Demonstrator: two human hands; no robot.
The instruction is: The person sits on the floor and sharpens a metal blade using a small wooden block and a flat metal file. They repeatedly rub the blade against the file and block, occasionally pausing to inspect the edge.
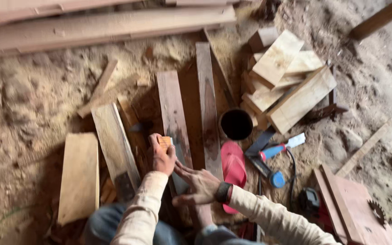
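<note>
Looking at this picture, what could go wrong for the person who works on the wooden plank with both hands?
1. The right hand lies flat on the rough plank beside the left hand holding a small orange block; splinters or scraped fingers seem possible.
2. A bare saw blade and a cable lie close by, so reaching sideways may cut or snag.

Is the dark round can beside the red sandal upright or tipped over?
Upright: the can shows its round open mouth to the camera, beside the red sandal.
</note>
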